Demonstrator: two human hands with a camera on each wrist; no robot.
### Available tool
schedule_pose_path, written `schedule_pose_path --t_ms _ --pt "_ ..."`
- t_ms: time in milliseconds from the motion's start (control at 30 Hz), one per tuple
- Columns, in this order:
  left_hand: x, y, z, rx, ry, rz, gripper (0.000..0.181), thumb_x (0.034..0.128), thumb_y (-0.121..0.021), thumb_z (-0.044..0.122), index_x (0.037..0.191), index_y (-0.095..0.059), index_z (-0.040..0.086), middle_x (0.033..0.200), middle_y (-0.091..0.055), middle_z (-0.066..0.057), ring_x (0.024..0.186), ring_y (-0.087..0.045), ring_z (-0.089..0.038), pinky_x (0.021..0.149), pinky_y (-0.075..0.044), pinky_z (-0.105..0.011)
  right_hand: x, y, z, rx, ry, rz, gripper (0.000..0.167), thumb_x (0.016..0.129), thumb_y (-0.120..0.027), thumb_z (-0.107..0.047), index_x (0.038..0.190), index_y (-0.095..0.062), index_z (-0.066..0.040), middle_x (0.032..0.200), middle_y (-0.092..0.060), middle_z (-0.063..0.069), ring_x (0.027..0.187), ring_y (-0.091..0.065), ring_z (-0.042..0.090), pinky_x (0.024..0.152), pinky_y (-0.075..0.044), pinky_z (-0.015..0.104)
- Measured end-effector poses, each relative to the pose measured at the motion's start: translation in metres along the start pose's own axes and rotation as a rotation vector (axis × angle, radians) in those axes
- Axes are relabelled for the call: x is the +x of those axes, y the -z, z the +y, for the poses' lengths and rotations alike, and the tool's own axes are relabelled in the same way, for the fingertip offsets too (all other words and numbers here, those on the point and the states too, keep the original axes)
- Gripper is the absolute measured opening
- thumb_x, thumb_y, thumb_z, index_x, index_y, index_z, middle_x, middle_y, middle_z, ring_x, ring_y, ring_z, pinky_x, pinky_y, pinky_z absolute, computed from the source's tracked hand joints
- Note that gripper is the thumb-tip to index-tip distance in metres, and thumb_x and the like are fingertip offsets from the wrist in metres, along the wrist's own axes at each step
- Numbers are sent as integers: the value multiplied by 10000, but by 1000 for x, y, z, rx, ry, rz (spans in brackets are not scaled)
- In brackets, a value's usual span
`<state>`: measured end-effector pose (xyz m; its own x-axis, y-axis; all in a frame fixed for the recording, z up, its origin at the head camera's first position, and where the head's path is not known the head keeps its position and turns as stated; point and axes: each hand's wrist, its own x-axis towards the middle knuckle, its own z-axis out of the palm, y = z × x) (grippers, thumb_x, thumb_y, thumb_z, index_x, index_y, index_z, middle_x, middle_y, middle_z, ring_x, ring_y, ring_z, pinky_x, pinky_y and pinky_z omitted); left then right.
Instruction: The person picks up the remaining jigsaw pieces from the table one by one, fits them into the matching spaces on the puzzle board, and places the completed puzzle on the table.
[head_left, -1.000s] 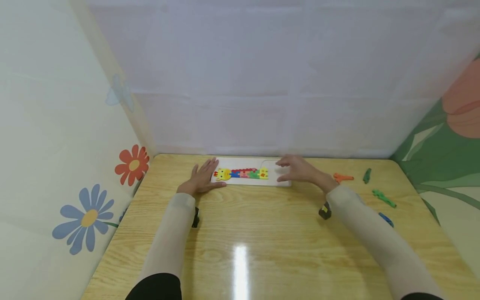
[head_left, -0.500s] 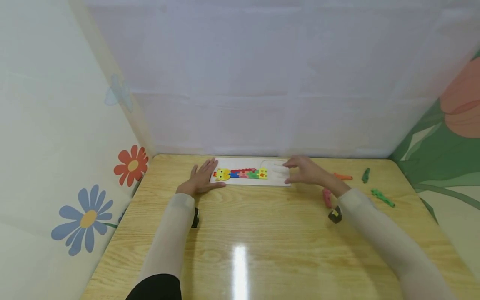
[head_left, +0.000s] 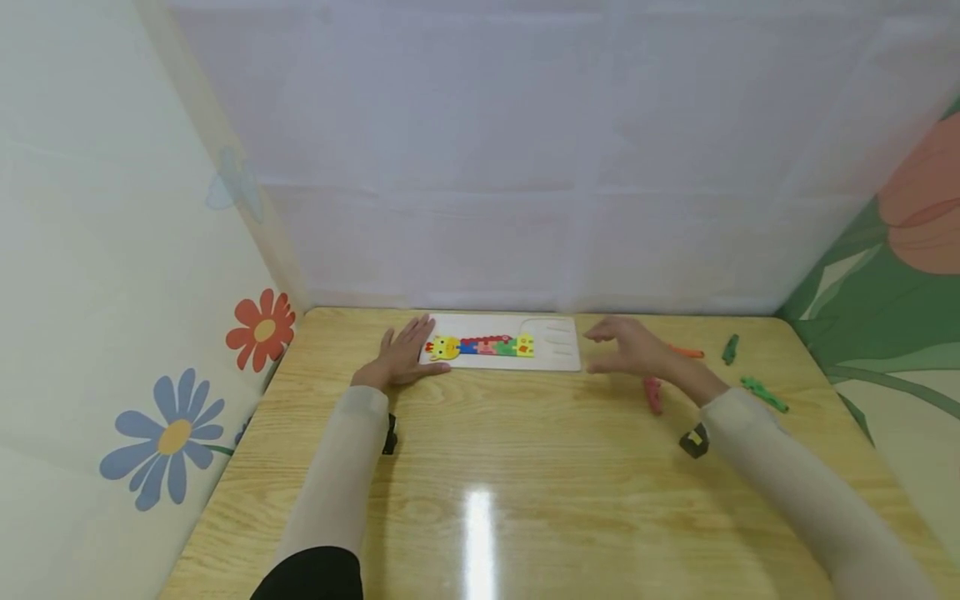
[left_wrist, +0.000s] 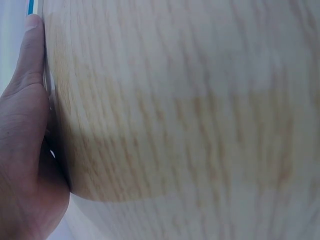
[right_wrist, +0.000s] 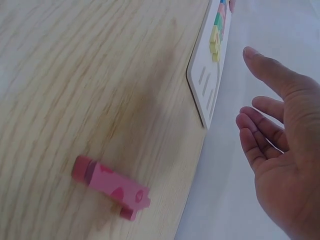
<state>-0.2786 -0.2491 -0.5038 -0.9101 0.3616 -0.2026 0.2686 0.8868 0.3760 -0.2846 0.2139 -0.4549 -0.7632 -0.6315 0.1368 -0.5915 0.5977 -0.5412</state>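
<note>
Left hand (head_left: 401, 357): spread, touching your board (head_left: 487, 324) at nine o'clock
Right hand (head_left: 632, 350): fingers parted, empty, beyond its three o'clock

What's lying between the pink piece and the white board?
Only bare wooden tabletop lies between the pink piece and the white board; the right wrist view shows that stretch.

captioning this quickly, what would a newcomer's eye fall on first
Probably the bright giraffe puzzle on the white board at the far side of the table. Next might come the blue flower and red flower on the left wall, then the pink piece right of the board.
</note>
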Motion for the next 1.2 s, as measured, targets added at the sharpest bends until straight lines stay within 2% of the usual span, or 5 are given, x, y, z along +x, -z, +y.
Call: schedule_pose_path --t_ms 267,467,800,1067,1200 --pt "7 -7 -10 8 7 8 1153 950 -558 775 1713 -41 82 1786 21 -140 1648 34 -348 1262 109 -648 -22 8 1 -41 -17 -11 592 866 -901 -227 1332 -688 70 1289 -701 226 1182 -656 412 1025 -522 596" --pt "12 -10 -16 -3 14 10 1123 961 -614 699 1715 -43 93 1788 13 -128 1650 27 -338 1261 104 -647 -34 13 2 -38 -32 -5 574 877 -894 -217 1321 -686 82 1286 -701 227 1177 -663 424 1002 -532 617" --pt "10 -7 -13 4 11 9 1190 922 -543 821 1715 -33 96 1788 24 -131 1649 43 -340 1258 129 -644 -56 18 11 -49 -82 10 585 867 -901 -222 1326 -683 68 1296 -701 216 1176 -679 429 991 -540 631" --pt "7 -6 -7 13 3 7 1092 987 -585 689 1711 -46 74 1786 17 -139 1648 35 -347 1263 102 -653 -77 23 18 -82 -50 30 544 882 -886 -196 1316 -690 67 1277 -707 211 1168 -671 433 977 -546 621" --pt "4 -4 -5 12 1 7 1121 974 -552 742 1708 -48 61 1783 13 -154 1646 30 -358 1261 92 -663 -85 23 19 -132 -13 57 511 851 -903 -138 1277 -712 72 1229 -727 204 1121 -686 421 924 -570 595"
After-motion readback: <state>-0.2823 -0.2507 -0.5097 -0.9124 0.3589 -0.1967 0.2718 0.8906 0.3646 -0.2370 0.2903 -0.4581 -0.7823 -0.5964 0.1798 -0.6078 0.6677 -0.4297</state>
